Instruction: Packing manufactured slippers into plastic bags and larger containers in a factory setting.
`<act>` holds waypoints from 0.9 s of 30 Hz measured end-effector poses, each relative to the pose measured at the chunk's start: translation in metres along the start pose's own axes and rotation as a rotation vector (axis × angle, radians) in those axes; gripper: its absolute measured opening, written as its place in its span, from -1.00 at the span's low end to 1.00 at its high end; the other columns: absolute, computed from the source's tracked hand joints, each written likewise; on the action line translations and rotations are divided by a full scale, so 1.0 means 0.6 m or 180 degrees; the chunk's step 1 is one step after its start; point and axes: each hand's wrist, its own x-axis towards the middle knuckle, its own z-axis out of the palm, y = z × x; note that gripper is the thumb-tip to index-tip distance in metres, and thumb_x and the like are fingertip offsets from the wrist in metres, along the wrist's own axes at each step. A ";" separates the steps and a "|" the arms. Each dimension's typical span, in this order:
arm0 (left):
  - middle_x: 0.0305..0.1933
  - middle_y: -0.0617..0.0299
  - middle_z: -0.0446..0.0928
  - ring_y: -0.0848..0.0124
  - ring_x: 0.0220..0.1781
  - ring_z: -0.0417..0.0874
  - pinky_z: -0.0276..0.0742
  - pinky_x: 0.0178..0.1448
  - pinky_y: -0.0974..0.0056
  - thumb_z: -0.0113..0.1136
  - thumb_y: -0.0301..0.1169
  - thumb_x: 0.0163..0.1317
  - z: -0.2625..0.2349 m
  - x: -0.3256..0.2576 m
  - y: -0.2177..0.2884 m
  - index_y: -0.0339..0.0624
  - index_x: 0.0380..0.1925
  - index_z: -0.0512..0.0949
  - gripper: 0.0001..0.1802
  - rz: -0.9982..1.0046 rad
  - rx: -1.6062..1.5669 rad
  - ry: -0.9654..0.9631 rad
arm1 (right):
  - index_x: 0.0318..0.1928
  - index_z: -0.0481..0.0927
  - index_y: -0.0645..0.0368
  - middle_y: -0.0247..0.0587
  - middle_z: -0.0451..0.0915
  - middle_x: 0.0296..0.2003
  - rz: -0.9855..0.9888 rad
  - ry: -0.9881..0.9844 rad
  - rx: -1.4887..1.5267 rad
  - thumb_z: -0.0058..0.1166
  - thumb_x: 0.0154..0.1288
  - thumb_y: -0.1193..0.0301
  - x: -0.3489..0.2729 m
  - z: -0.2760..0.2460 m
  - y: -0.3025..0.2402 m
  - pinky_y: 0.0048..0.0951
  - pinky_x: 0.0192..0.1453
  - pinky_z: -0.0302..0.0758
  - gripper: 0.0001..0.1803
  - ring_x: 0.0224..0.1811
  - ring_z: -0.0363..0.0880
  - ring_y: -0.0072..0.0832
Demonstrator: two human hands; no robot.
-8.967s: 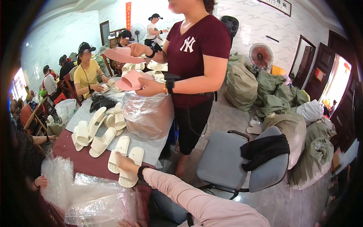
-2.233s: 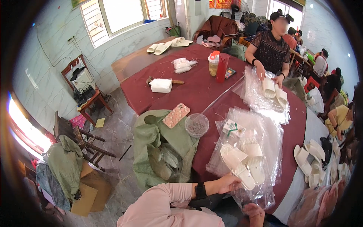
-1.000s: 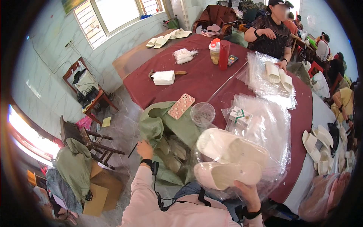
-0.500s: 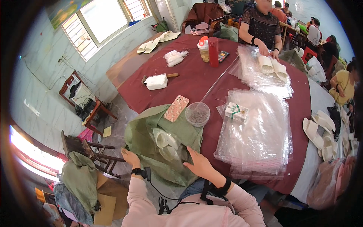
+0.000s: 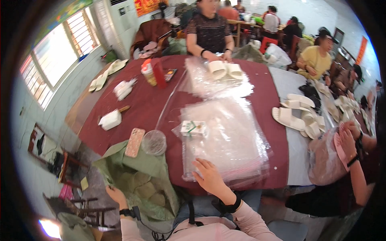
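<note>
Right hand now lies flat on the stack of clear bags; left hand holds the green sack.

Half a second ago the right hand (image 5: 209, 178) was down at the green sack (image 5: 140, 180). Now it has moved up to the stack of clear bags (image 5: 225, 140) on the red tabletop (image 5: 148, 104). Its fingers are spread open and press on the near edge of the bags, gripping nothing. The left hand (image 5: 116, 195) has stayed at the sack's edge, fingers curled on the cloth. One small white and green box (image 5: 193, 128) sits on the bags. One phone (image 5: 135, 142) and one round clear lid (image 5: 153, 142) lie by the sack. Two bottles (image 5: 153, 72) stand far back.
</note>
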 end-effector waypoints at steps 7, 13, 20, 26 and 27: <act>0.24 -0.12 0.16 -0.05 0.28 0.19 0.09 0.32 -0.04 -0.04 -0.68 0.09 -0.014 -0.061 0.323 -0.30 0.16 0.19 -0.44 0.0985 -0.0157 0.0055 | 0.11 0.41 0.17 -0.02 0.30 0.22 0.0745 0.0312 -0.1736 0.07 0.18 0.29 -0.066 -0.080 0.134 -0.01 0.35 0.09 -0.52 0.29 0.18 -0.02; 0.31 -0.13 0.09 -0.05 0.35 0.08 -0.05 0.37 -0.05 0.10 -0.40 0.09 0.043 -0.162 0.503 -0.26 0.10 0.30 -0.48 0.2447 -0.1283 -0.1799 | 0.27 0.27 0.05 -0.08 0.17 0.32 0.1104 -0.0108 -0.1970 -0.08 0.27 0.03 -0.112 -0.060 0.184 0.10 0.37 -0.03 -0.37 0.37 0.07 -0.04; 0.35 -0.01 0.12 -0.05 0.44 -0.05 -0.18 0.39 -0.22 0.19 -0.28 0.04 0.250 -0.200 0.655 0.02 0.26 0.22 -0.28 0.3758 0.0015 -0.2456 | 0.31 0.22 0.00 -0.08 0.19 0.31 0.1011 0.0251 -0.2171 -0.11 0.27 -0.01 -0.123 -0.024 0.165 0.10 0.34 0.03 -0.34 0.36 0.09 -0.06; 0.12 0.07 0.42 0.03 0.18 0.40 0.36 0.18 -0.03 0.41 -0.21 -0.29 0.379 -0.150 0.711 0.04 0.13 0.35 -0.16 0.3530 0.0601 -0.3715 | 0.33 0.20 -0.02 -0.13 0.17 0.32 0.1171 0.0566 -0.2177 -0.15 0.28 -0.01 -0.138 0.017 0.163 0.03 0.39 -0.06 -0.34 0.37 0.08 -0.12; 0.04 0.06 0.47 0.05 0.09 0.47 0.42 0.14 0.06 0.43 -0.21 -0.30 0.341 -0.168 0.743 0.01 0.10 0.37 -0.18 0.3187 0.0559 -0.3862 | 0.33 0.19 -0.02 -0.14 0.16 0.33 0.1212 0.0522 -0.2168 -0.16 0.29 -0.01 -0.160 0.014 0.161 0.03 0.40 -0.09 -0.34 0.38 0.06 -0.12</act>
